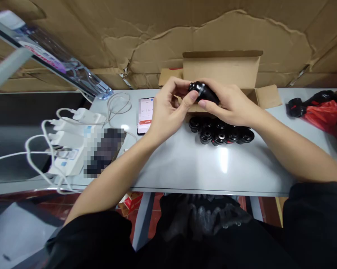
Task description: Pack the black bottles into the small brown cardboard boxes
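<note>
Both hands meet over the table in front of an open cardboard box (221,71). Between them is a glossy black cylindrical part (206,92) with a narrower stepped end; its exact kind is unclear. My left hand (174,101) pinches the narrow end between thumb and fingers. Around the wider body closes my right hand (227,101), its thumb lying along the near side. Just below the hands, several similar black cylindrical parts (220,138) stand grouped in rows on the grey table (179,160). The hands hide part of the box.
Left of the hands lies a lit phone (145,116), with a pixelated dark object (105,151) nearer me. A white power strip (70,164) with chargers and cables sits further left. A water bottle (64,58) leans at upper left. At right are black parts and a red plastic bag (324,116).
</note>
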Available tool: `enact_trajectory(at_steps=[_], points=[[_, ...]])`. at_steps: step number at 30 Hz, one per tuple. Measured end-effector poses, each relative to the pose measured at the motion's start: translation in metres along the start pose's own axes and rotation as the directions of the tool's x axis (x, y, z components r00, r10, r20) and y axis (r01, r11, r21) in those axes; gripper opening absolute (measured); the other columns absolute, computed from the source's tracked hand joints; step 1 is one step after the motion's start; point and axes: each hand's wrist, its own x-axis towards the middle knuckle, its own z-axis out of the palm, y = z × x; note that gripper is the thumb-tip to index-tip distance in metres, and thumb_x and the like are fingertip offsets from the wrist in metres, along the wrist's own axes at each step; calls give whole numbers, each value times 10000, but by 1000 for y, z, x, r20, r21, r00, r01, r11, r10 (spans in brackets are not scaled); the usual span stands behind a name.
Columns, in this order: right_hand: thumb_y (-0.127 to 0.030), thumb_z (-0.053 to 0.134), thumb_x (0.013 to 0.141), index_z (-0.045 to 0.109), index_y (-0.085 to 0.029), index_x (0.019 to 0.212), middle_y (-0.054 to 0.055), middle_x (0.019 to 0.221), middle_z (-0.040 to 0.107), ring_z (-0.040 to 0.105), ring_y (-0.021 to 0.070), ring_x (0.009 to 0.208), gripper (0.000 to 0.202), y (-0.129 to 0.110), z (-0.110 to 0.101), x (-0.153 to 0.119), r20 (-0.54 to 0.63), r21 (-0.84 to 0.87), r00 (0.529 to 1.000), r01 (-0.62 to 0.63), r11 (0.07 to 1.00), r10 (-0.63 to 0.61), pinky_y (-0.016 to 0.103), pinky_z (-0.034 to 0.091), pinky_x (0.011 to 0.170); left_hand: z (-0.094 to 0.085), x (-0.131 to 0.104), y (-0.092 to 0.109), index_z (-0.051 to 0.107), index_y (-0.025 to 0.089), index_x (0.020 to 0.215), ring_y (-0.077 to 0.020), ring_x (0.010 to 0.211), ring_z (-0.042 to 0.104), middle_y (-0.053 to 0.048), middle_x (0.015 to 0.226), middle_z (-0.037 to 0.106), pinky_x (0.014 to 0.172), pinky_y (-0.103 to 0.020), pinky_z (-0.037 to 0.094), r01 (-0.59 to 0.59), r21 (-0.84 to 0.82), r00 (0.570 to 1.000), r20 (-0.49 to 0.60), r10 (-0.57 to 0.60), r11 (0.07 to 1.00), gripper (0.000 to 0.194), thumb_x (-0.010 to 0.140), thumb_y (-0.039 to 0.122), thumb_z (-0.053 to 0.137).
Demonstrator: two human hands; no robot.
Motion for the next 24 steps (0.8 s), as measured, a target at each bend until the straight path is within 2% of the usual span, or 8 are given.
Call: enact_trajectory(at_steps=[2,5,9,12,17,21,24], points=[[-823,394,1322,724,-269,1721,151,1444,877,856,429,1274,758,5,-3,-5,-6,-51,997,-82,995,82,590,679,1172,-9,-9,2,785,357,1478,-324,1212,901,-93,1283,863,1037,-552,779,25,67,999,36,-27,997,733,1257,985,479],[-831,375,1315,755,-256,1678,157,1364,885,847,436,1208,778,17,-8,-10,-37,-77,992,-123,989,120,587,675,1137,-17,-25,-8,790,338,1514,-297,1101,839,-100,1206,837,1006,-528,745,20,111,999,41,-24,994,660,1289,891,508],[-810,431,1316,806,-267,1539,143,1303,893,832,421,1157,696,32,-11,-9,-63,-69,986,-156,985,152,564,679,1072,-11,-40,-31,837,312,1446,-281,1002,748,-99,1135,791,939,-512,717,12,119,999,36,-17,993,549,1280,783,606],[-753,529,1304,829,-271,1443,133,1233,891,820,406,1080,585,37,-11,-8,-54,-51,980,-193,980,191,556,682,1002,-3,-44,-37,855,321,1387,-292,1019,734,-100,1142,783,971,-533,714,50,104,996,73,-58,993,508,1281,754,613],[-674,720,1237,834,-253,1500,114,1140,888,819,388,960,509,38,-8,-8,39,-35,975,-218,975,219,586,709,983,3,-48,-35,796,327,1396,-288,1044,741,-94,1163,773,976,-511,706,97,56,992,80,-102,994,518,1303,774,552],[-641,720,1230,853,-238,1500,109,1120,901,846,398,973,503,41,-7,-8,10,-28,982,-186,982,186,589,733,970,6,-51,-37,780,324,1434,-286,1059,749,-92,1170,770,989,-508,708,92,55,992,82,-97,994,516,1315,759,528],[-674,735,1228,844,-260,1532,125,1229,928,854,409,1017,525,38,-8,-9,-25,-46,983,-182,982,181,588,731,985,4,-50,-41,787,337,1452,-292,1075,760,-93,1179,776,1003,-523,715,95,79,990,93,-102,992,530,1316,773,519]])
